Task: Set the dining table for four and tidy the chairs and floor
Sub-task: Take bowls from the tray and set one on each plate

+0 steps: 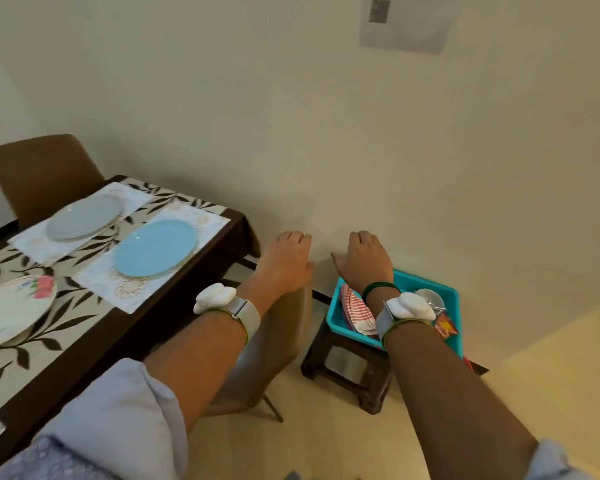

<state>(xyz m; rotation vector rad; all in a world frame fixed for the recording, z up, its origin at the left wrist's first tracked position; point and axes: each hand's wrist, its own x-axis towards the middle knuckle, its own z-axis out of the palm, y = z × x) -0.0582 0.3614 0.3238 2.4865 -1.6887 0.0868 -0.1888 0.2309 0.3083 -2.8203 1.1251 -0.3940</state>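
Observation:
The dining table on the left carries a leaf-print runner and white placemats. A blue plate, a grey plate and a floral plate each sit on a mat. A tan chair stands at the table's near right side. My left hand hovers just above this chair's backrest, fingers loosely curled downward and holding nothing. My right hand is stretched out beside it, above the far left corner of a teal tray, also holding nothing.
The teal tray sits on a dark stool against the wall; it holds a red-checked cloth, a small bowl and a red packet. A brown chair stands at the table's far end. The wall is close ahead.

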